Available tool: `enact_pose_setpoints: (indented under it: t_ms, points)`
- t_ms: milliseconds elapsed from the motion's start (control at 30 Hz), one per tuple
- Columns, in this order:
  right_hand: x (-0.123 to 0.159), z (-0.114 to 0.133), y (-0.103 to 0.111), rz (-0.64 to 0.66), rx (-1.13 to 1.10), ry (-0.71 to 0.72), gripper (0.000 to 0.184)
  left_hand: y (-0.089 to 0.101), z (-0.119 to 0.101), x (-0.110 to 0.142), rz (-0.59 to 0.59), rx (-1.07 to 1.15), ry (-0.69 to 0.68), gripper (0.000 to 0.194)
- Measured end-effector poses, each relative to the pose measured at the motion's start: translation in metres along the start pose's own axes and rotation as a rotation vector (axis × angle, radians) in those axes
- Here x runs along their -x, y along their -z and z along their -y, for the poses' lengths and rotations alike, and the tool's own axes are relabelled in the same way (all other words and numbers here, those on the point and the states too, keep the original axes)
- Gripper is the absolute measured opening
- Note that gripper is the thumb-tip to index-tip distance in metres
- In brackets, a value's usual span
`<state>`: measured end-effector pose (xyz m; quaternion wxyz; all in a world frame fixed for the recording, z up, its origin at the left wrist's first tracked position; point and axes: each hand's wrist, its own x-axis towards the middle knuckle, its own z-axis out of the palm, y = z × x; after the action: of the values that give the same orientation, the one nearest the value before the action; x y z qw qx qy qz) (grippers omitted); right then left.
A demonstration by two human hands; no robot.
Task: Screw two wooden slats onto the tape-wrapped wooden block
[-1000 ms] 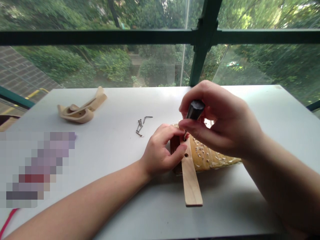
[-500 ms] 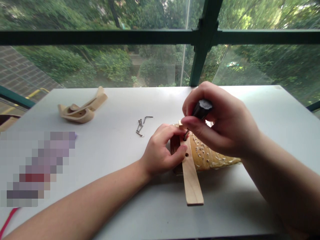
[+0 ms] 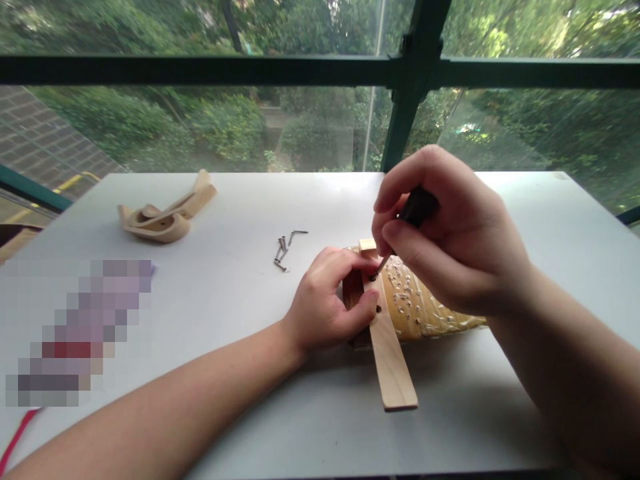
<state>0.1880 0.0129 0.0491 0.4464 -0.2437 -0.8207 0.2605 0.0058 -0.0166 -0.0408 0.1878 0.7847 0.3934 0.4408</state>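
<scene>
A pale wooden strip (image 3: 393, 367) with a curled far end lies across a brown block (image 3: 407, 297) wrapped in clear film, whose top is dotted with small holes. My left hand (image 3: 333, 293) grips the strip, its thumb and forefinger on either side of a screw hole. In my right hand (image 3: 445, 233) is a screwdriver (image 3: 419, 205) with a black handle, held tilted. Its shaft runs down to the upper hole in the strip, between my left thumb and forefinger. Whether a screw sits under the tip is too small to tell.
Several loose screws (image 3: 283, 252) lie on the white table (image 3: 240, 293) left of the block. Two curved wooden pieces (image 3: 165, 217) rest further back on the left. A blurred-out purple item (image 3: 100, 313) with a red cord is at the near left. Windows stand behind the table.
My right hand has turned and shifted slightly right and up, and the screwdriver leans more to the right. The strip's near end has swung a little right. My left hand keeps its grip.
</scene>
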Motion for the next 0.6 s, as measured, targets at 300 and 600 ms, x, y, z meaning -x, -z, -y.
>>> enact_pose_setpoints:
  t_ms: [300,600]
  points:
    - [0.0005,0.0004,0.0062,0.107,-0.062,-0.045,0.038,-0.0016,0.0013,0.0008,-0.018,0.0,-0.021,0.023]
    - [-0.0005,-0.0051,0.0058,0.136,-0.096,0.019,0.037,-0.0015,0.0013,0.0001,-0.024,0.009,-0.022,0.022]
